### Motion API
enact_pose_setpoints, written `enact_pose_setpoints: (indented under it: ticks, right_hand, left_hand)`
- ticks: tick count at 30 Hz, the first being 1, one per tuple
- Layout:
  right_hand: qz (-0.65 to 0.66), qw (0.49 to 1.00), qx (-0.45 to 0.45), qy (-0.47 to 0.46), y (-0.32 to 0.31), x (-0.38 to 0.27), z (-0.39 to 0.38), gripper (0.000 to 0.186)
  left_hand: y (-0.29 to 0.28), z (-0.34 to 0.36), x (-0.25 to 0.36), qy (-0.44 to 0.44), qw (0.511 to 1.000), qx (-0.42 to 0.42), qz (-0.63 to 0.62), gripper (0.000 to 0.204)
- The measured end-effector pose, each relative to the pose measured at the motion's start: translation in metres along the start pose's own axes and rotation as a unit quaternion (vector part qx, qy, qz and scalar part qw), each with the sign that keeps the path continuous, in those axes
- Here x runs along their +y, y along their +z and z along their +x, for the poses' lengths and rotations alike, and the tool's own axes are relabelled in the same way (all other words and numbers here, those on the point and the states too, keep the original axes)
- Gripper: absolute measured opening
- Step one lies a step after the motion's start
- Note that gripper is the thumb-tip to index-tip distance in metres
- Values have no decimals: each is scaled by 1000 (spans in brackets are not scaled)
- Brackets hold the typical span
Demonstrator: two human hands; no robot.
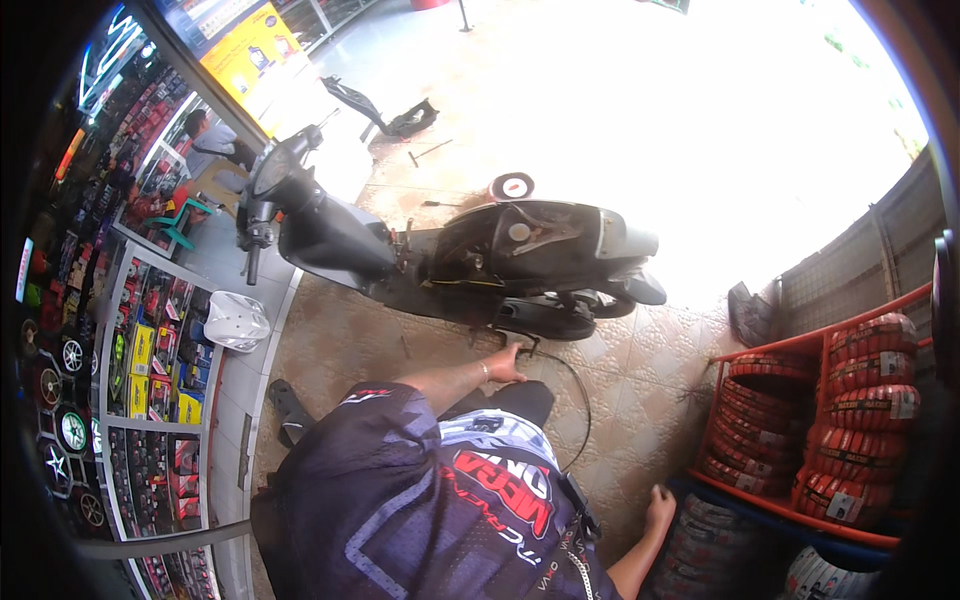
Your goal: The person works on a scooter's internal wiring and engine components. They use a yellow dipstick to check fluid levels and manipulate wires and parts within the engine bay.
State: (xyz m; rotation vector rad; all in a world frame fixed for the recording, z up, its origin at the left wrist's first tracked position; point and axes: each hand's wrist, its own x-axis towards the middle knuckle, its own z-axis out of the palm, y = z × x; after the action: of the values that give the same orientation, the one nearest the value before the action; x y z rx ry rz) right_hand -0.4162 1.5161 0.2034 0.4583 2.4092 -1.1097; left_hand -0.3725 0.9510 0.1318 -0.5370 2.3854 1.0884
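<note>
Left hand [506,366] reaches under the stripped black scooter [470,255], grip clamped on a thin black cable [578,400], right hand [659,508] flat, fingers apart, on stacked wrapped tyres [700,545], yellow rectangular sign [250,50] far left.

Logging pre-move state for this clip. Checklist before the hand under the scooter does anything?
1. Left hand at the scooter underside: ok, touching low by the stand.
2. Left grip closed: cannot tell, too small.
3. Black cable free of that hand: cannot tell; it loops away from there.
4. Right hand braced: ok, down beside the stacked tyres.
5. Scooter upright: ok.
</note>
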Motion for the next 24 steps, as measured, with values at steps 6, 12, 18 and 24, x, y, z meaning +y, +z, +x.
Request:
enact_pose_setpoints:
  ticks: [6, 12, 18, 24]
  right_hand:
    - [44, 973, -44, -220, -47, -149, 89, 39]
    - [-45, 958, -8, -284, -102, -138, 203, 33]
    - [-203, 968, -150, -5, -142, -14, 262, 43]
    - [-198, 950, -205, 129, -202, -10, 338, 44]
  left_hand:
    - [59, 90, 94, 58, 995, -42, 65, 115]
    - [111, 229, 197, 41, 993, -107, 22, 113]
    - [133, 322, 287, -8, 989, -149, -2, 111]
    - [101, 356, 328, -42, 991, -98, -80, 112]
